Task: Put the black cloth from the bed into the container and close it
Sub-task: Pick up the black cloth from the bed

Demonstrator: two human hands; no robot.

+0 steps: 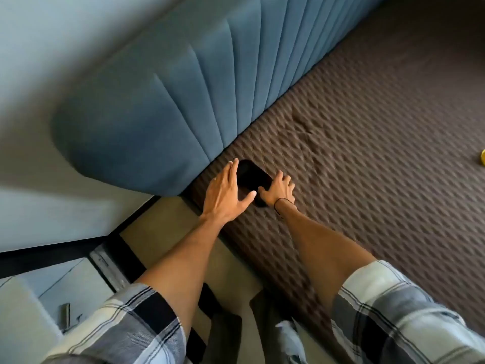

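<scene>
A smooth, black, rounded container lies on the brown quilted bed, close to the corner by the headboard. My left hand lies against its left side with straight, spread fingers and the thumb touching its near end. My right hand rests on its right edge, fingers curled down and thumb pressed on the lid. The lid looks shut. No separate black cloth shows anywhere on the bed.
A padded blue headboard rises directly behind the container. A small yellow object sits at the bed's far right edge. Beige floor and a dark-framed sill lie to my left, below the bed's edge.
</scene>
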